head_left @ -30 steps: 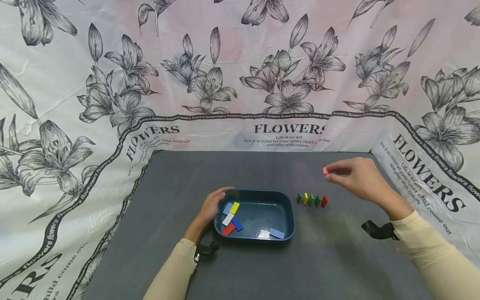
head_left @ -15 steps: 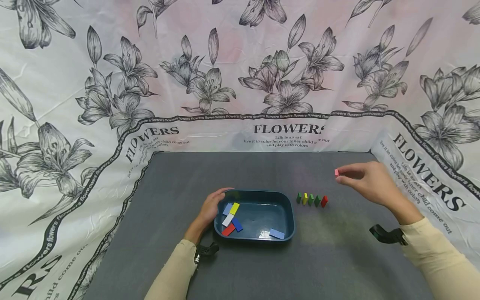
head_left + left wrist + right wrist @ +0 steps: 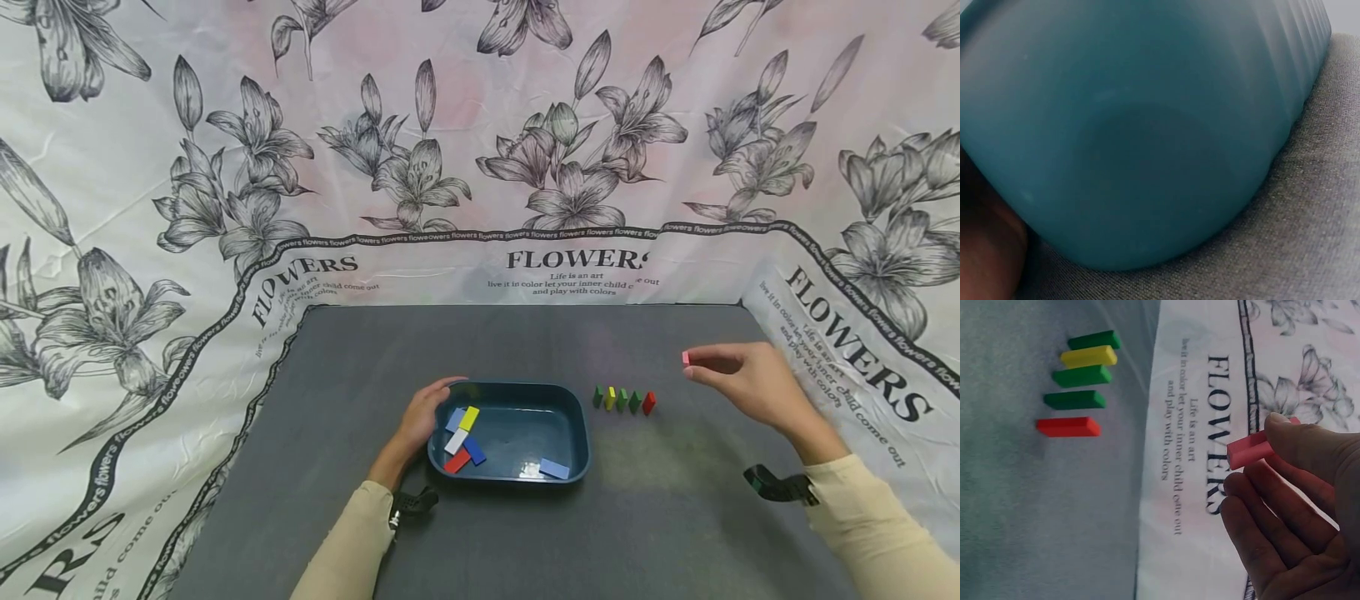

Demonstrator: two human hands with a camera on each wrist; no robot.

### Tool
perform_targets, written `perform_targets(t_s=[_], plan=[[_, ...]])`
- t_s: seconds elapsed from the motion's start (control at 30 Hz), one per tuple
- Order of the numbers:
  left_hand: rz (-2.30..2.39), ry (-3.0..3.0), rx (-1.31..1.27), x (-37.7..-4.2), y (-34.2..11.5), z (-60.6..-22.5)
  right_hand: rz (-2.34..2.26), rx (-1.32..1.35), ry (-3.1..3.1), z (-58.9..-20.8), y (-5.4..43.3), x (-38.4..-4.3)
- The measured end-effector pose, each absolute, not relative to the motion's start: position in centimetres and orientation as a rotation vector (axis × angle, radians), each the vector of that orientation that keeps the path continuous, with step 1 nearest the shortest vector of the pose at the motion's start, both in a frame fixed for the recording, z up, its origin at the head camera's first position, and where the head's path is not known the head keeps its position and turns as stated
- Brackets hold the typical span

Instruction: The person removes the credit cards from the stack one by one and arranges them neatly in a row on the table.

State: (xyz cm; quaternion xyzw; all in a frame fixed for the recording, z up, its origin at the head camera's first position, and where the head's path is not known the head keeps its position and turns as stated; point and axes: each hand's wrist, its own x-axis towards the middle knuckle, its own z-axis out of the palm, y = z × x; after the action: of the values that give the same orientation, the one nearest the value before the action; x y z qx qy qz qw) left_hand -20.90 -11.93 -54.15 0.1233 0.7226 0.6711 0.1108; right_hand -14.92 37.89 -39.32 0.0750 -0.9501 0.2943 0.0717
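Observation:
Between the thumb and fingers of my right hand [image 3: 753,385] is a small pink domino block [image 3: 1252,449], held above the table. In the head view, a row of upright blocks stands to the left of that hand: a red block [image 3: 649,403] at the near end, then green ones and a yellow block [image 3: 611,397]. My left hand [image 3: 420,414] holds the dark teal tray [image 3: 510,429] at its back left corner, fingers along the rim. Only the tray's outer wall [image 3: 1147,150] and a bit of that hand fill the left wrist view.
Inside the tray lie several loose blocks, among them a white block [image 3: 455,440] at the left and a light blue block [image 3: 554,467] at the right. A grey cloth [image 3: 600,533] covers the table. Behind it hangs a flower-printed sheet [image 3: 480,167].
My right hand has drawn to the right, away from the row, then slightly down, still pinching the pink block. The left hand, tray and standing blocks have stayed put.

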Motion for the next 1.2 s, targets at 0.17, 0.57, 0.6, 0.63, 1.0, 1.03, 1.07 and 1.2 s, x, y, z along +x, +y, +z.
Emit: perform_targets(t_s=[0.17, 0.57, 0.6, 0.63, 1.0, 1.03, 1.07, 1.2], plan=[[1.968, 2.118, 0.374, -20.8, -11.9, -54.0, 0.934, 0.168, -2.873, -40.7, 38.6, -14.7], [1.956, 2.162, 0.369, -20.6, -11.8, -53.9, 1.109, 0.144, -2.884, -43.8, 39.5, -14.5], [1.956, 2.157, 0.362, -20.7, -11.8, -53.9, 1.117, 0.141, -2.884, -44.0, 39.5, -14.5], [1.955, 2.155, 0.357, -20.7, -11.8, -54.0, 1.129, 0.139, -2.885, -44.2, 39.6, -14.5], [1.966, 2.134, 0.354, -20.9, -11.9, -54.0, 1.199, 0.134, -2.882, -46.3, 39.7, -14.8], [1.967, 2.131, 0.356, -20.9, -11.8, -54.0, 1.199, 0.137, -2.883, -46.4, 39.7, -14.8], [1.970, 2.126, 0.359, -20.9, -11.8, -54.0, 1.198, 0.140, -2.886, -46.6, 39.7, -14.8], [1.973, 2.129, 0.372, -20.8, -11.9, -54.0, 1.201, 0.146, -2.899, -47.0, 39.8, -14.8]])
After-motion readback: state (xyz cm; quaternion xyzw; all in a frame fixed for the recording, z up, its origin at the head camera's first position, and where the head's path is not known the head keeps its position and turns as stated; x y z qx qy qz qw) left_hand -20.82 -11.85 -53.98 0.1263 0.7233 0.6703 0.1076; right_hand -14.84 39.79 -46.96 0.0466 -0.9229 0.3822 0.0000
